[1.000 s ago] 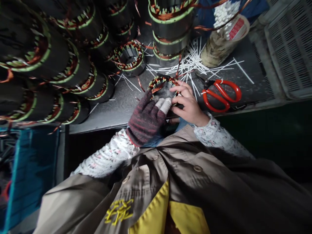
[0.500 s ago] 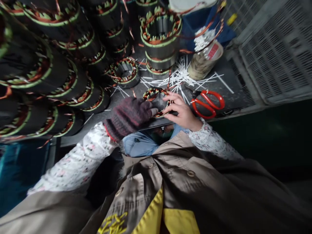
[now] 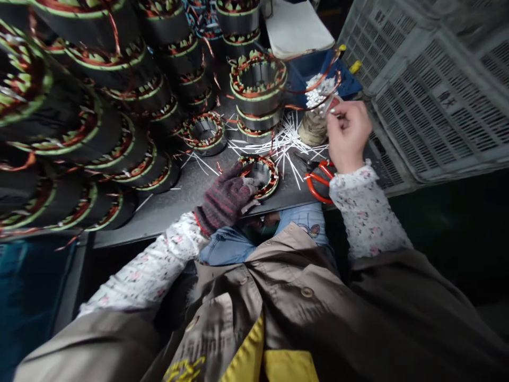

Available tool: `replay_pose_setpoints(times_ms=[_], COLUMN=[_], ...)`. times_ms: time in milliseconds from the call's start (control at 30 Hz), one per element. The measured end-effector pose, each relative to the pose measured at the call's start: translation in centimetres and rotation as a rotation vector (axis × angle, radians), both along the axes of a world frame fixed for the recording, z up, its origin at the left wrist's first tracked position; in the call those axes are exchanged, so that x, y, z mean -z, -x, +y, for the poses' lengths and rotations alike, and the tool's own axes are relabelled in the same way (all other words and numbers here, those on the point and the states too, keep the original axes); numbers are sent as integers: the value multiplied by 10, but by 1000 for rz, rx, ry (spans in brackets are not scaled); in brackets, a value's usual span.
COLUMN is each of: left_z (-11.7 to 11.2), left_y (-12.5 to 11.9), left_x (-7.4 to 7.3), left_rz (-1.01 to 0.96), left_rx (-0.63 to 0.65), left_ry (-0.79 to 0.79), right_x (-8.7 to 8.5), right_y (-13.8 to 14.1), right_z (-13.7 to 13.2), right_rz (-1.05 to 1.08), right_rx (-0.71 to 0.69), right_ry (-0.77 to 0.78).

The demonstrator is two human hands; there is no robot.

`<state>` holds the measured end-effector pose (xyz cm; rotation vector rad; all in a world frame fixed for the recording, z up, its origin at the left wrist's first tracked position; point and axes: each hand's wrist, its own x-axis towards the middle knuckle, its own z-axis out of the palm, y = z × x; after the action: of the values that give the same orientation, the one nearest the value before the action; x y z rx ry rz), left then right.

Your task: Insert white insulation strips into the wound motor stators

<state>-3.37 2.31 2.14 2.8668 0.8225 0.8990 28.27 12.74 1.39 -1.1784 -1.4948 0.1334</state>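
A small wound stator (image 3: 260, 172), with copper coils and a green rim, lies near the front edge of the dark bench (image 3: 175, 199). My left hand (image 3: 226, 196), in a dark knitted fingerless glove, rests on the stator's near side with curled fingers gripping it. My bare right hand (image 3: 348, 132) is raised at the right, above the red-handled scissors (image 3: 318, 183). Its fingers are pinched at the mouth of a jar (image 3: 316, 124) full of white strips; whether it holds one is too small to tell.
Rows of larger wound stators (image 3: 99, 132) are stacked on the left and back. A stack of stators (image 3: 258, 87) stands behind the small one, with loose white strips (image 3: 284, 140) scattered around. A grey plastic crate (image 3: 429, 90) fills the right side. A blue tray (image 3: 318, 69) sits behind the jar.
My right hand has left the small stator and lifted right and away to the jar of white strips. My left hand stays on the stator. The view has tilted upward.
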Motion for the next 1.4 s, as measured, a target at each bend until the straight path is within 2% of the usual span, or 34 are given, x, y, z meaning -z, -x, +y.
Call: replay_pose_setpoints(times_ms=[100,167,267,367,500,700,767,900,967,1033,1200,1400], left_z=[-13,-19,-23,-24,-27,-30,-31,-32,-31,-29,-26,-25], left_y=[-10,-15,-18,-22,-29,-38,-40,-45,-46,-45,-42,-41], left_x=[10,13,15,17,23,24,21,17,18,19,19,19], left_rz=[-56,-107,-125,-89,-82,-92,-133,-363,-436,-431,-432,-331], left_rx=[-140,-207,-276,-318,-419,-514,-523,-497,-483,-487,-460,-463], left_ry=[-53,-73,-65,-82,-99,-148,-64,261,330,289,170,73], right_x=[-13,-12,4,27,41,33,31,27,25,20,9,13], right_y=[28,44,59,60,51,53,63,84,89,91,91,96], right_z=[-58,-97,-137,-152,-152,-132,-123,-111,-111,-114,-121,-108], right_rz=[151,109,-65,-131,-131,-92,-23,148,200,199,-27,-200], right_rx=[-186,-287,-489,-612,-658,-760,-743,-661,-612,-574,-542,-444], right_ry=[16,-6,-89,-224,-145,33,122,350,422,421,235,250])
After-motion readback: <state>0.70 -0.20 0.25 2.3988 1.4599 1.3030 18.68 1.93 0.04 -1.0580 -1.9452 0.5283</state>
